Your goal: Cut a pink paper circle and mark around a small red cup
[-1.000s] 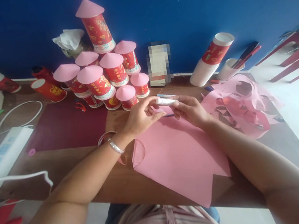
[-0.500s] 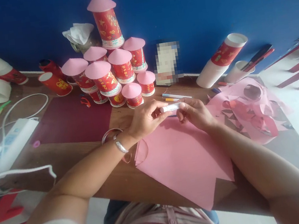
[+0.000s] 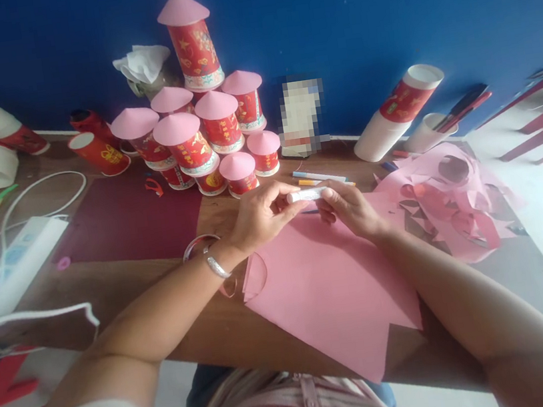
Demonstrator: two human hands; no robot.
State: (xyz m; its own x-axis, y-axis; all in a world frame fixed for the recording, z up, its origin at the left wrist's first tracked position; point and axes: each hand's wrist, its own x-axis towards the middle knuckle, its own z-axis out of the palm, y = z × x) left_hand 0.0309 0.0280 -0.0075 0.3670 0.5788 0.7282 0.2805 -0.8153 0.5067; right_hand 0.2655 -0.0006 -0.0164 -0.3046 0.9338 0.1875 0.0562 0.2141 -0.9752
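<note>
We hold a small white tube (image 3: pixel 307 195) level above the top edge of a large pink sheet (image 3: pixel 333 282), its left end pinched by the fingertips of our left hand (image 3: pixel 266 214) and its right end gripped by the thumb and fingers of our right hand (image 3: pixel 350 209). Just beyond the tube lie a blue-ended white pen (image 3: pixel 323 175) and a yellow pen (image 3: pixel 311 183); the tube and our fingers partly hide the table there. Pink cut-offs (image 3: pixel 453 198) crowd the right side near our forearm, while a dark red sheet (image 3: pixel 137 219), a white cable (image 3: pixel 41 187) and a power strip (image 3: pixel 20 266) spread to the left. Behind our left hand, red cups (image 3: pixel 188 153) with pink cones (image 3: pixel 176 128) on top stand clustered, the tallest at the back. A white cup (image 3: pixel 417 139) against the wall holds dark and red pens (image 3: pixel 463 108), beside a leaning stack of cups (image 3: pixel 382 130). A pot (image 3: pixel 156 85) at the back holds crumpled white paper (image 3: pixel 143 62). A tilted red cup (image 3: pixel 105 154) sits left of the cluster; we cannot tell what is inside.
</note>
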